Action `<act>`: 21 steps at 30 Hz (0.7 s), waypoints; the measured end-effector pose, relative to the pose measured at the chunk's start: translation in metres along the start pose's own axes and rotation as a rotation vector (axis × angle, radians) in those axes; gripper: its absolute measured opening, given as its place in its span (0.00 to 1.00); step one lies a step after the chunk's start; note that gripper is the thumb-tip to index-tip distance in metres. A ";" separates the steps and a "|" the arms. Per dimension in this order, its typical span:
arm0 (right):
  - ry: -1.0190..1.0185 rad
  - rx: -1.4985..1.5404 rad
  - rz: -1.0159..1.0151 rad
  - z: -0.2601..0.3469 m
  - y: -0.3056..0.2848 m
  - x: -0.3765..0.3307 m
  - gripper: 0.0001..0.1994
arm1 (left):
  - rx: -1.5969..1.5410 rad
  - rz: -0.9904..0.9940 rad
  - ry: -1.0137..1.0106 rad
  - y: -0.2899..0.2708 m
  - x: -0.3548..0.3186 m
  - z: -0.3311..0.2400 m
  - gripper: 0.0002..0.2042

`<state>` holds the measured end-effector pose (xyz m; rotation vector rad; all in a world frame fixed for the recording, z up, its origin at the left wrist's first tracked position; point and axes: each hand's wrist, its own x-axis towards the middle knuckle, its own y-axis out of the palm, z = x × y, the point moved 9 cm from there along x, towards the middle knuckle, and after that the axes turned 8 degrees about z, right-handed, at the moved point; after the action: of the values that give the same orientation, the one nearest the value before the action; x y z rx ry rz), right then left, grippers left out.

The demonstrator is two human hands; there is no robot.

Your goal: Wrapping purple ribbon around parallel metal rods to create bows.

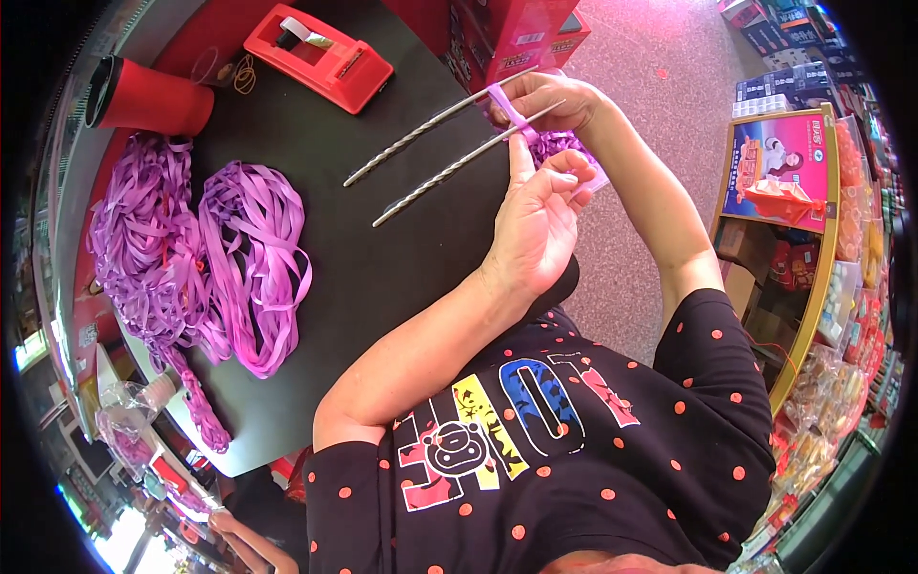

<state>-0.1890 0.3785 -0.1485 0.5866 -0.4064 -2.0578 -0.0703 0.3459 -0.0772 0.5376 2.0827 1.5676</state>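
Two long metal rods (449, 172) with spiral-twisted lengths lie side by side, slanting down to the left above the table. Purple ribbon (510, 107) is looped across both near their upper right ends. Behind these ends, the fingers of my right hand (555, 98) are bent and closed around the rods and ribbon. My left hand (537, 225) is just below, palm toward me. Its index finger reaches up against the lower rod and ribbon, while the other fingers curl by a bunched purple ribbon piece (557, 145). The fingers partly hide this piece.
On the dark table (354, 277), loose purple ribbon coils (253, 263) lie beside a braided purple ribbon heap (148, 239). A red tape dispenser (320, 57) and a red tumbler (158, 98) stand at the back. Red boxes (516, 38) and packed shelves (856, 316) are to the right.
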 end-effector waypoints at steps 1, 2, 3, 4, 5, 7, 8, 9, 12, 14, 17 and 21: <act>-0.070 0.035 0.099 0.002 0.005 0.004 0.12 | -0.016 -0.008 -0.001 0.000 0.000 0.001 0.46; -0.077 0.027 0.070 0.003 0.006 0.007 0.13 | -0.032 -0.019 0.002 -0.001 -0.001 0.000 0.46; -0.075 0.031 0.074 0.003 0.009 0.008 0.13 | -0.032 -0.024 0.004 0.000 -0.001 -0.001 0.46; -0.073 0.062 0.096 0.004 0.014 0.008 0.13 | -0.014 -0.015 0.001 0.002 -0.001 -0.002 0.46; -0.070 0.093 0.118 0.005 0.018 0.009 0.13 | 0.003 -0.005 -0.003 0.005 -0.001 -0.003 0.47; -0.086 0.099 0.168 0.004 0.021 0.014 0.14 | -0.011 -0.025 -0.005 0.004 -0.001 -0.004 0.47; -0.103 0.103 0.212 0.005 0.023 0.015 0.15 | -0.026 -0.041 -0.013 0.003 -0.002 -0.003 0.46; -0.102 0.105 0.211 0.004 0.021 0.016 0.15 | -0.028 -0.042 -0.014 0.004 -0.002 -0.002 0.46; -0.081 0.013 0.185 0.003 0.018 0.014 0.15 | -0.031 -0.060 -0.015 0.001 -0.001 -0.001 0.46; -0.010 -0.170 -0.099 0.005 -0.003 0.001 0.14 | -0.021 -0.016 -0.002 0.000 0.000 -0.001 0.44; 0.018 -0.216 -0.345 0.033 0.000 -0.033 0.15 | -0.017 -0.011 -0.003 -0.001 0.001 0.000 0.42; -0.031 -0.691 -0.574 0.075 0.029 -0.055 0.20 | 0.083 0.064 0.023 0.006 0.003 -0.002 0.41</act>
<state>-0.1852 0.4143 -0.0577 0.2537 0.5139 -2.5470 -0.0740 0.3478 -0.0714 0.6238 2.1751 1.5342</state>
